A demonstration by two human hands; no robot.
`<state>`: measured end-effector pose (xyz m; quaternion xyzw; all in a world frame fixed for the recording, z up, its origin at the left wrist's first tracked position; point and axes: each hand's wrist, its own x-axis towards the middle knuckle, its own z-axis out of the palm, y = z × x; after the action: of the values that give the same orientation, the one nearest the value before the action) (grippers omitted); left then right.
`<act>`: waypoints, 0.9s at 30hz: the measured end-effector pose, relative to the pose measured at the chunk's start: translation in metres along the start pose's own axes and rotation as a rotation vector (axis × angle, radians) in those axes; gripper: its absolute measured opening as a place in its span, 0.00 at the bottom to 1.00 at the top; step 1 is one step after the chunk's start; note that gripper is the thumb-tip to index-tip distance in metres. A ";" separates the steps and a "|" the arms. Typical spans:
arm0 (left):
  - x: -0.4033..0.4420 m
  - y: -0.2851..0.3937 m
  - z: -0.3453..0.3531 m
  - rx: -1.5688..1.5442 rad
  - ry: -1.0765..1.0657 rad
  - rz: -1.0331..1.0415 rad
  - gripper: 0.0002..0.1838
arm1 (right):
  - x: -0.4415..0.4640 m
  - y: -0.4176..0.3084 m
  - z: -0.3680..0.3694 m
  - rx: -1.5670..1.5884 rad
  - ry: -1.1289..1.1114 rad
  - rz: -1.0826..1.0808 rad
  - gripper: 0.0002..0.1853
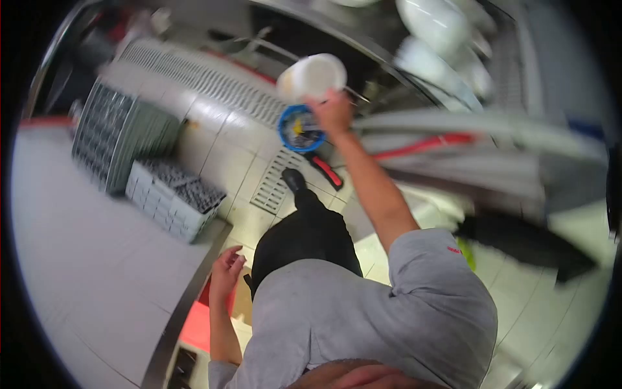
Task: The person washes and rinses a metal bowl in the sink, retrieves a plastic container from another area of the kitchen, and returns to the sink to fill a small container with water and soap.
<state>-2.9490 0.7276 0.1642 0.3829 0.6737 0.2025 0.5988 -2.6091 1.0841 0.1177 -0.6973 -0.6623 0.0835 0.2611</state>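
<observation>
My right hand (334, 111) is stretched forward, its fingers closed at the rim of a white round container (317, 74), which is tilted. Just below that container is a blue-rimmed round container (284, 133) with mixed small items and something yellow inside; my right hand is close above its right side. My left hand (227, 264) hangs low beside the edge of the light worktop, fingers loosely bent and apart, with nothing in it.
Grey racks (120, 139) and a lighter crate (168, 198) stand at the left worktop (97, 259). A red-and-black handle (326, 172) lies over the tiled floor near a drain grate (267, 191). White dishes (437, 65) are at the upper right. Blurred shapes fill the right side.
</observation>
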 end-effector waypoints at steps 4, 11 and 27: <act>0.021 0.001 0.015 0.017 -0.219 0.193 0.19 | -0.197 -0.021 -0.093 0.217 -0.032 0.096 0.31; -0.032 0.056 0.104 0.438 -0.685 0.372 0.20 | -0.505 0.006 -0.260 0.090 0.097 0.539 0.33; -0.319 -0.040 0.562 1.144 -1.612 0.651 0.20 | -1.027 0.083 -0.510 -0.109 1.044 1.390 0.29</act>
<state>-2.4231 0.3562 0.2298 0.7948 -0.0668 -0.3114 0.5166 -2.4125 -0.0369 0.2759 -0.9041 0.1148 -0.1382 0.3876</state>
